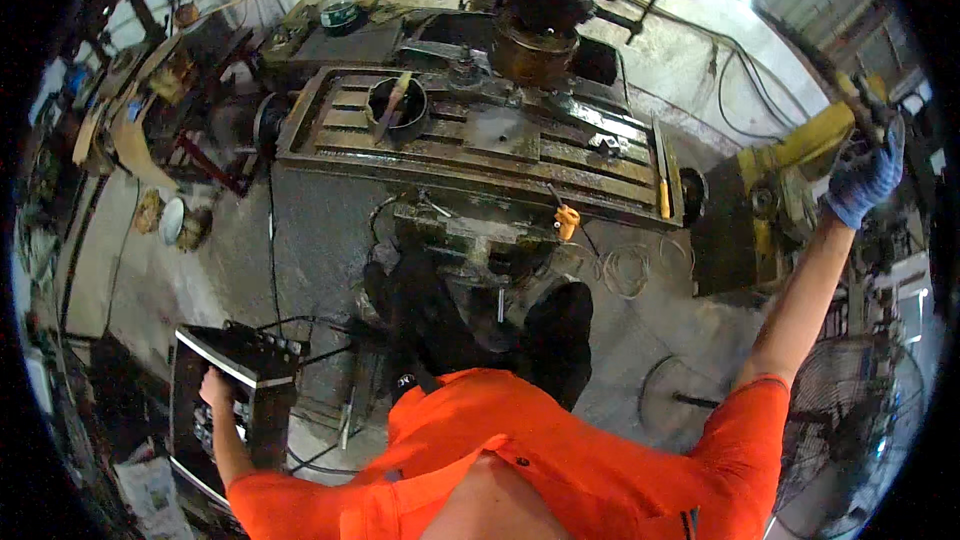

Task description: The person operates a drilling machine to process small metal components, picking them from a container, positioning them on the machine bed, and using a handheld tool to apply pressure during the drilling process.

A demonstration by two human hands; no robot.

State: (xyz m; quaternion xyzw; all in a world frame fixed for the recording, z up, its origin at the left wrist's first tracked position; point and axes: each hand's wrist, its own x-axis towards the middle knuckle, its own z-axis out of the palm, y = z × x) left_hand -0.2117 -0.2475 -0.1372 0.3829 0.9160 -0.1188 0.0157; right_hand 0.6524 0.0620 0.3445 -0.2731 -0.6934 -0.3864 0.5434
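Observation:
My bare left hand (pixel 215 390) reaches low on the left, at the mouth of a dark open box (pixel 268 420) with a pale metal edge. Small metal pieces (pixel 203 430) show inside it. The box hides the fingers, so any grip there is unclear. Far to the right, my right hand (pixel 866 183) is raised in a blue-grey knitted glove. Its fingers stretch upward beside a dark metal part (pixel 855 145) near a yellow machine (pixel 800 155); I see nothing held in them.
Ahead stands a milling machine with a slotted table (pixel 460 155), carrying a dark pot (pixel 408 115) with a brush (pixel 395 100) across it. An orange-handled tool (pixel 664 195) lies by its right end. Clear plastic bottle (pixel 337 0) behind. A caged fan (pixel 840 410) stands right; cable coils (pixel 627 272) lie on the floor.

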